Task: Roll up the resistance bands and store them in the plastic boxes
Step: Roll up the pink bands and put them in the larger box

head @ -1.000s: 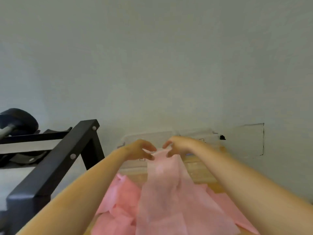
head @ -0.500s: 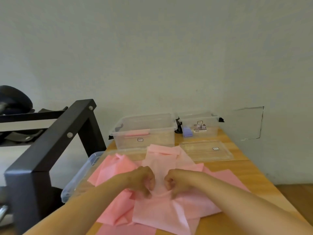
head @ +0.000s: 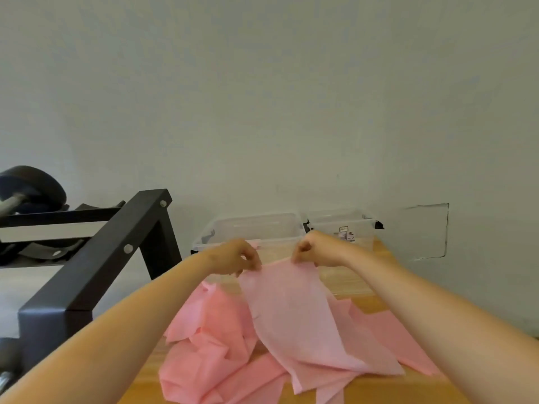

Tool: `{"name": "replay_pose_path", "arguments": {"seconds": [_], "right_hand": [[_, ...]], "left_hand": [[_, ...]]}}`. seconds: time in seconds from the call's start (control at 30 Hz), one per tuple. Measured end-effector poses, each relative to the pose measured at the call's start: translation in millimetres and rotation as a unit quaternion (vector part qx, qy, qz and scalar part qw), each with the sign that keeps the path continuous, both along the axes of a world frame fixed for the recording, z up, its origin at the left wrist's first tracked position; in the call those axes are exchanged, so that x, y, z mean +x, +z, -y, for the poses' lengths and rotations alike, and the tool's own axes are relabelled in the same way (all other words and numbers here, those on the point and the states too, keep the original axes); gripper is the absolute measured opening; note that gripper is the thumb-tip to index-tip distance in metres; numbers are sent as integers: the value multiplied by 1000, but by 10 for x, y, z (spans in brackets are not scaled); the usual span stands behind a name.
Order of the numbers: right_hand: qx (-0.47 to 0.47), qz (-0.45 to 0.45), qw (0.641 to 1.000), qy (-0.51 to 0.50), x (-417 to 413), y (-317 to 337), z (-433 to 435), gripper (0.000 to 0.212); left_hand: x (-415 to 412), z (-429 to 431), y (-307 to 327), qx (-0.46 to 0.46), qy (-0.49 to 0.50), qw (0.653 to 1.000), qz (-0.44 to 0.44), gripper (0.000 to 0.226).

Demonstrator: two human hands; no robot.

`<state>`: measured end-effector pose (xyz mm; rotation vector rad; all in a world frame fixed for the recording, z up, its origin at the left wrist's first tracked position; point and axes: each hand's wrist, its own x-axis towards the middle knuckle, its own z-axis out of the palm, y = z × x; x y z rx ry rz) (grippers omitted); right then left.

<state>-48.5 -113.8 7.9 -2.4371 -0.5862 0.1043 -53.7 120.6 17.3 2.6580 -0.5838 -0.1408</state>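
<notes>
Both hands are up in front of the camera, and they are working one sheet: the left hand (head: 236,256) is pinching the top edge of a pale pink resistance band (head: 291,312) with curled fingers, and the right hand (head: 316,246) is pinching the same edge a little way off, so the two hands are holding apart with the band's top edge stretching between them. The band is hanging down from that edge as a wide flat sheet, and its lower end is trailing onto the pile of pink bands (head: 208,342) that is lying crumpled and overlapping on the wooden tabletop (head: 376,389). Behind the hands, at the far side of the tabletop against the wall (head: 262,97), a larger clear plastic box (head: 256,227) is standing open-topped, and just beside it to the right a smaller clear plastic box (head: 354,224) is showing a small label (head: 343,229) on its front; what is lying inside either box I cannot tell from here. Off to the left, a black metal rack (head: 96,266) is angling across the view, with a dark dumbbell (head: 32,186) sitting on its upper rail. Both forearms are bare and reaching forward over the pile.
</notes>
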Motion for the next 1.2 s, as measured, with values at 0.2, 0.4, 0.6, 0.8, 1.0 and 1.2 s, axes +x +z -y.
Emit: {"name": "replay_pose_path", "arguments": {"seconds": [0.2, 0.4, 0.6, 0.8, 1.0, 1.2], "right_hand": [[80, 153, 984, -47, 5, 859, 81, 8], [237, 251, 933, -104, -37, 1622, 71, 10], [273, 382, 872, -139, -140, 1979, 47, 7], [166, 324, 924, -113, 9, 1512, -52, 21], [-114, 18, 993, -5, 97, 256, -85, 48], [-187, -207, 957, 83, -23, -407, -45, 30]], "left_hand": [[-44, 148, 863, -147, 32, 984, 93, 8], [-63, 290, 1541, -235, 48, 936, 257, 17], [-141, 384, 1865, -245, 51, 876, 413, 11], [41, 400, 1444, -115, 68, 946, 294, 57], [137, 372, 95, 102, 44, 994, 21, 62], [-72, 480, -549, 65, -41, 984, -159, 15]]}}
